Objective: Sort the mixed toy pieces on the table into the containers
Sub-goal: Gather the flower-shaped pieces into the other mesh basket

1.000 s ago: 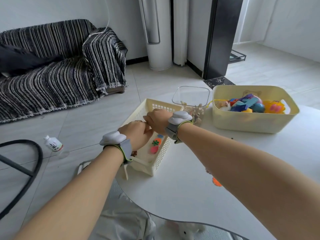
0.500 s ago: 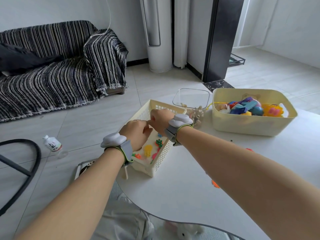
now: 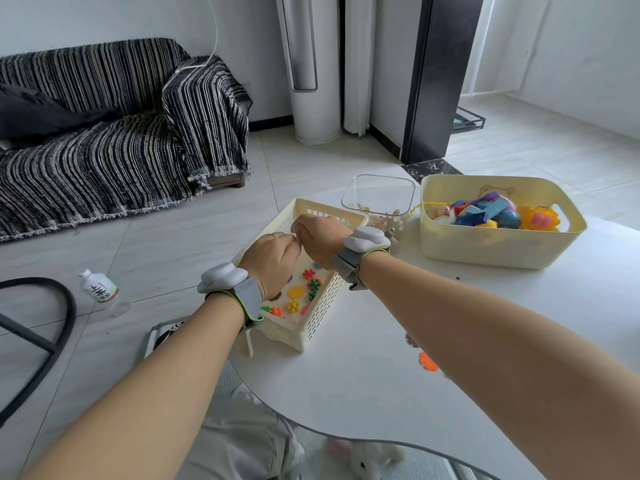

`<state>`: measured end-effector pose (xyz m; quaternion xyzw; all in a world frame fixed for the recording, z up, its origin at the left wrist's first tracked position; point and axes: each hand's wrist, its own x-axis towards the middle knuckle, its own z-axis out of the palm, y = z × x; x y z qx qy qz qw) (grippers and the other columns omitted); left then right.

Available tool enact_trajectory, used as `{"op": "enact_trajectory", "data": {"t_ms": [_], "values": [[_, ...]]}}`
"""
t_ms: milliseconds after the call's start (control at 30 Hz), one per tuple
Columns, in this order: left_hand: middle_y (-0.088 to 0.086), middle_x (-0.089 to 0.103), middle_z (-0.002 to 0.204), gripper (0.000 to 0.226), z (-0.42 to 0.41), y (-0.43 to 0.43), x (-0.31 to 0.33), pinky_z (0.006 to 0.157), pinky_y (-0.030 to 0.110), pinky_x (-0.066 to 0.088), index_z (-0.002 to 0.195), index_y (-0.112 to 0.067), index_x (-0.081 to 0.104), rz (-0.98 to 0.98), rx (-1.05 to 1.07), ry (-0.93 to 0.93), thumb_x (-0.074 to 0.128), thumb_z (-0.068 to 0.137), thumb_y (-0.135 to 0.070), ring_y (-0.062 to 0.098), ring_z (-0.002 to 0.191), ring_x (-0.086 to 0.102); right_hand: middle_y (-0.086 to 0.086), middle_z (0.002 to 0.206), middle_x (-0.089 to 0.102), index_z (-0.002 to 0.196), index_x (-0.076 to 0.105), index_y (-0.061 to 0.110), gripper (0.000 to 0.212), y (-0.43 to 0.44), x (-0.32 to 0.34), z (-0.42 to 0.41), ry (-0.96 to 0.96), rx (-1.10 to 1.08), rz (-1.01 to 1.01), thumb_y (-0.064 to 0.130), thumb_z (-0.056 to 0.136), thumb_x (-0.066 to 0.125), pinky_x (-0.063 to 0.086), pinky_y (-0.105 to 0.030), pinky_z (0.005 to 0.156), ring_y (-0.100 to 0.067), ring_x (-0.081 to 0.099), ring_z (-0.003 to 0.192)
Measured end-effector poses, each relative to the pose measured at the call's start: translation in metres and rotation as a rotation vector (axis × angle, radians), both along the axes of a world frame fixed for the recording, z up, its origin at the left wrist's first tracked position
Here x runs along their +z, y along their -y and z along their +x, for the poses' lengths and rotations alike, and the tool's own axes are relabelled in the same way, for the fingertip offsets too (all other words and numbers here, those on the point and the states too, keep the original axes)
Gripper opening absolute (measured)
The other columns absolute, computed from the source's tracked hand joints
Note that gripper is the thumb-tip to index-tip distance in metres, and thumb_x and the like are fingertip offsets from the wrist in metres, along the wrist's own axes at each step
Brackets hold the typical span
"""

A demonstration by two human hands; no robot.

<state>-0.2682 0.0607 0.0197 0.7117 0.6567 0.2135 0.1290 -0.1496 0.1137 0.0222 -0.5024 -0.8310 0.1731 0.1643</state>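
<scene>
My left hand (image 3: 273,261) and my right hand (image 3: 322,240) hover together over a cream slotted basket (image 3: 322,308) at the table's left edge. Their fingertips are pinched against each other, and whatever lies between them is hidden. Small coloured snowflake pieces (image 3: 301,292) lie on the basket floor. A clear container (image 3: 379,192) with pale wooden pieces stands behind the basket. To the right is a cream tub (image 3: 502,247) filled with bigger colourful toys. An orange snowflake piece (image 3: 427,362) and a brownish one (image 3: 411,340) lie on the white table (image 3: 346,393), partly under my right forearm.
On the floor at left are a small bottle (image 3: 100,287) and a black hose loop (image 3: 65,306). A striped sofa (image 3: 104,150) stands behind them. A white plush rabbit (image 3: 363,459) sits below the table's near edge.
Both hands stay joined over the basket and have shifted slightly. More coloured pieces on the basket floor show now than a second ago.
</scene>
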Motion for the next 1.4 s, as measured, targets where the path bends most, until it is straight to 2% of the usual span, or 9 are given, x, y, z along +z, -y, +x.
{"op": "enact_trajectory", "data": {"t_ms": [200,333,467,733,867,967,1133,1300,1400], "values": [[0.006,0.046,0.06,0.038,0.032,0.008,0.014,0.058,0.032,0.03,0.06,-0.017,0.041,0.074,0.044,-0.112,0.034,0.094,-0.033,0.033,0.069,0.045,-0.012,0.097,0.065,0.101,0.061,0.006,0.027,0.016,0.003,0.033,-0.161,-0.092,0.219,0.02,0.097,0.038,0.045,-0.037,0.074,-0.033,0.055,0.092],[0.007,0.058,0.087,0.013,0.066,0.012,0.014,0.066,0.029,0.035,0.086,-0.013,0.059,0.191,-0.116,-0.074,0.048,0.089,-0.02,0.028,0.087,0.05,-0.01,0.107,0.064,0.105,0.061,0.009,0.025,0.026,-0.008,0.073,-0.121,-0.153,0.246,0.017,0.096,0.04,0.039,-0.033,0.083,-0.031,0.053,0.103],[0.015,0.059,0.101,0.015,0.107,0.013,-0.008,0.083,0.031,0.037,0.095,-0.005,0.064,0.197,-0.292,-0.031,0.054,0.087,-0.012,0.033,0.103,0.049,-0.01,0.112,0.063,0.108,0.06,0.009,0.025,0.044,-0.025,0.123,-0.028,-0.241,0.22,0.015,0.093,0.042,0.036,-0.031,0.081,-0.032,0.051,0.107],[0.013,0.054,0.116,0.021,0.183,0.032,-0.056,0.089,0.04,0.041,0.104,-0.008,0.061,0.047,-0.458,-0.034,0.05,0.088,-0.016,0.033,0.108,0.046,-0.005,0.121,0.06,0.118,0.059,0.017,0.029,0.084,-0.077,0.203,0.052,-0.446,0.137,0.022,0.091,0.049,0.039,-0.033,0.093,-0.031,0.047,0.118],[0.002,0.046,0.134,0.057,0.193,0.041,-0.074,0.102,0.035,0.032,0.119,-0.017,0.053,-0.068,-0.404,-0.196,0.038,0.07,-0.043,0.026,0.125,0.039,-0.001,0.138,0.048,0.127,0.052,0.023,0.039,0.093,-0.091,0.222,0.105,-0.439,0.076,0.032,0.09,0.051,0.032,-0.035,0.108,-0.025,0.034,0.134],[-0.004,0.017,0.156,0.067,0.199,0.051,-0.093,0.118,0.043,0.005,0.138,-0.031,0.033,-0.142,-0.362,-0.249,0.039,0.075,-0.053,0.02,0.145,0.007,0.003,0.155,0.023,0.14,0.033,0.033,0.057,0.101,-0.098,0.235,0.237,-0.454,0.02,0.056,0.088,0.041,0.008,-0.038,0.118,-0.021,0.008,0.146],[-0.009,-0.016,0.157,0.081,0.203,0.054,-0.113,0.117,0.051,-0.007,0.147,-0.038,-0.003,-0.164,-0.358,-0.363,0.031,0.082,-0.071,0.023,0.145,-0.016,0.007,0.159,-0.006,0.147,0.004,0.042,0.072,0.101,-0.105,0.245,0.393,-0.388,-0.125,0.072,0.084,0.019,-0.003,-0.049,0.118,-0.022,-0.012,0.145],[-0.007,-0.02,0.156,0.081,0.208,0.043,-0.117,0.117,0.049,-0.007,0.149,-0.033,-0.004,-0.12,-0.427,-0.408,0.024,0.081,-0.07,0.019,0.145,-0.017,0.008,0.159,-0.001,0.148,0.007,0.04,0.059,0.099,-0.106,0.248,0.406,-0.361,-0.153,0.06,0.092,0.015,-0.001,-0.048,0.118,-0.019,-0.006,0.146],[-0.002,-0.014,0.158,0.084,0.213,0.033,-0.117,0.119,0.042,-0.008,0.15,-0.025,-0.003,-0.115,-0.5,-0.4,0.008,0.076,-0.063,0.016,0.146,-0.012,0.006,0.155,0.019,0.146,0.023,0.03,0.05,0.104,-0.107,0.248,0.312,-0.355,-0.043,0.044,0.098,0.023,0.006,-0.039,0.119,-0.021,0.009,0.146]]}}
